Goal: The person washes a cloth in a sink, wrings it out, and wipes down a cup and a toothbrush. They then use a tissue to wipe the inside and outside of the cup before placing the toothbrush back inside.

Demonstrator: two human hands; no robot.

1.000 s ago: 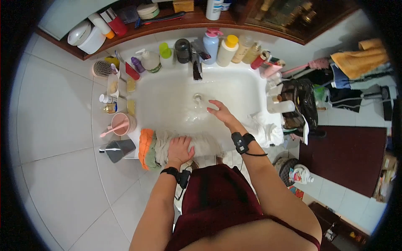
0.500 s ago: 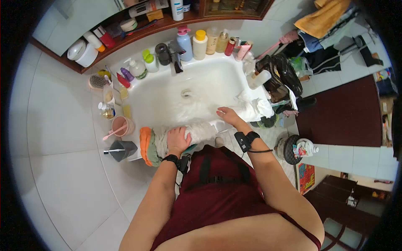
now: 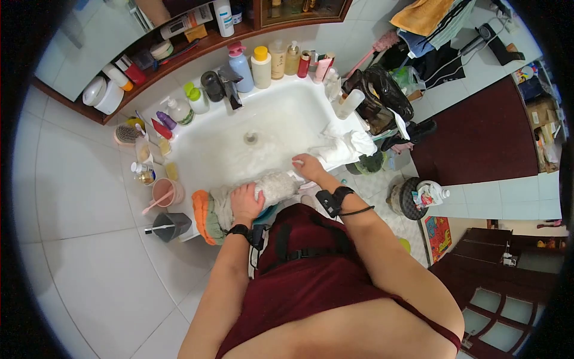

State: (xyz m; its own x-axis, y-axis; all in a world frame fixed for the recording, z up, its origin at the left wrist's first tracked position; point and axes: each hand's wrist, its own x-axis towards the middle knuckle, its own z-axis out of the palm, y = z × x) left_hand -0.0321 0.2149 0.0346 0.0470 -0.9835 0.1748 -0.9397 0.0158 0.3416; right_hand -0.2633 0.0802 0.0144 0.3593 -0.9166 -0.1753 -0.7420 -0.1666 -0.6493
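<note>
1. A white sink (image 3: 197, 149) is seen from above, filling the upper middle of the frame, with the wearer's two bare arms reaching up into it from the bottom.
2. A pale, wet bundle of cloth (image 3: 276, 182) is draped over the sink's near rim, just below the centre of the frame.
3. The left hand (image 3: 245, 202) is pressed down on the left end of the bundle, its fingers curled over the fabric in a loose grip.
4. The right hand (image 3: 308, 167) is laid at the right end of the bundle, fingers stretched out and not closed around anything; whether they touch the cloth cannot be told.
5. Orange and green folded cloths (image 3: 206, 216) are stacked on the rim, touching the left side of the bundle.
6. A crumpled white cloth (image 3: 344, 148) is heaped on the rim just right of the right hand.
7. A dark tap (image 3: 230, 90) is set at the far edge, with bottles lined up beside it.
8. A pink cup (image 3: 166, 191) is placed left of the sink, near the orange cloth.
9. A black band is worn on each wrist.
</note>
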